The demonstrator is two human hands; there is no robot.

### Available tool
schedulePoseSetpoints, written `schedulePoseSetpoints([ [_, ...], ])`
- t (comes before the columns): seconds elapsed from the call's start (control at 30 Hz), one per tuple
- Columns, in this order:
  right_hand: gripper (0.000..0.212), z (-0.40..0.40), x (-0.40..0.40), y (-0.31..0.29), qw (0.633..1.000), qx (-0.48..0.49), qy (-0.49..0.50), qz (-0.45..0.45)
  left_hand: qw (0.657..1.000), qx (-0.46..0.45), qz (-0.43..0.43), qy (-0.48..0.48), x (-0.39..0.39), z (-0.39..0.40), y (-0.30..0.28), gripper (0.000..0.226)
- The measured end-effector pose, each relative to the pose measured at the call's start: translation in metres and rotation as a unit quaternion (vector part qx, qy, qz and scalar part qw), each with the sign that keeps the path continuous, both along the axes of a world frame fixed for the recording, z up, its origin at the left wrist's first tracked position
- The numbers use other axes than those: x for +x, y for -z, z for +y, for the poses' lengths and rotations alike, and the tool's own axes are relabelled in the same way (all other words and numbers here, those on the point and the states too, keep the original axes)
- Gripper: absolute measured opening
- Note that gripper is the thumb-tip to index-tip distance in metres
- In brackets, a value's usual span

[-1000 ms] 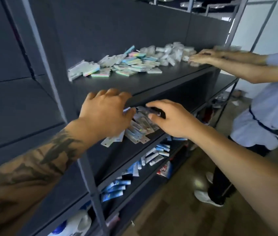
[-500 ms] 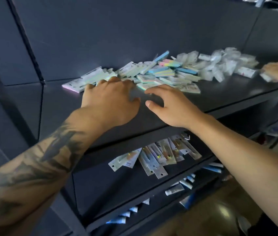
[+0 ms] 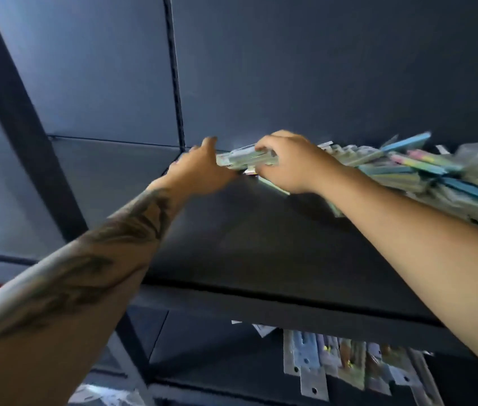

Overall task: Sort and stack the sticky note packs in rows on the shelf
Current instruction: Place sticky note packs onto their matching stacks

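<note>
- Head view: the dark shelf (image 3: 261,244) fills the middle, its back panel rising toward 12 o'clock.
- The left hand (image 3: 199,171), on a tattooed forearm coming up from 7 o'clock, reaches to the back of the shelf. Its thumb points up and its palm lies against the left end of a small bundle of sticky note packs (image 3: 246,161); how the fingers curl there is hidden.
- The right hand (image 3: 287,162), on a bare forearm coming in from 4 o'clock, has its fingers curled over the bundle's right end, gripping it from above.
- The bundle sits between the two hands, close to the back wall, just above centre.
- A loose pile of packs (image 3: 425,174) in blue, green, pink and yellow spreads from behind the right hand toward 3 o'clock, blurred.
- On the lower shelf (image 3: 202,356), at 5 o'clock, a row of carded hanging packets (image 3: 349,364) lies flat.
</note>
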State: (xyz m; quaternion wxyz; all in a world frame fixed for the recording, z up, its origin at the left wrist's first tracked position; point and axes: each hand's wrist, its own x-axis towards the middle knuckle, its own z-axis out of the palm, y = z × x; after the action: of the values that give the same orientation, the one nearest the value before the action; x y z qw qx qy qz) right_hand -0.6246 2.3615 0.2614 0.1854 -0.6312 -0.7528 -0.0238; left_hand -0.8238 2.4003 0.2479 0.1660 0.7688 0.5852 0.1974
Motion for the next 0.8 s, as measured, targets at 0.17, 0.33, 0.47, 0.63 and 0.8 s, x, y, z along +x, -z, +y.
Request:
schedulePoseSetpoints([
  [0.17,0.078,0.04,0.007,0.005,0.997,-0.051,0.016,-0.056,0.997,-0.048,0.05,-0.01,0.003,0.029,0.012,0.116],
  [0.33,0.062,0.054,0.009,0.009,0.991,-0.047,0.023,-0.123,0.994,-0.003,0.107,-0.003,0.001,0.026,0.021,0.065],
  [0.47,0.031,0.04,0.005,0.001,0.989,0.042,-0.005,-0.142,0.994,0.036,0.102,-0.026,-0.007,0.005,0.024,0.073],
  [0.63,0.026,0.023,0.005,-0.001,0.986,0.056,-0.038,-0.154,0.996,0.058,0.053,-0.047,-0.006,-0.025,0.025,0.051],
  [0.8,0.028,0.002,0.013,0.003,0.974,0.118,-0.07,-0.178,0.993,0.083,0.067,-0.059,-0.003,-0.05,0.022,0.044],
])
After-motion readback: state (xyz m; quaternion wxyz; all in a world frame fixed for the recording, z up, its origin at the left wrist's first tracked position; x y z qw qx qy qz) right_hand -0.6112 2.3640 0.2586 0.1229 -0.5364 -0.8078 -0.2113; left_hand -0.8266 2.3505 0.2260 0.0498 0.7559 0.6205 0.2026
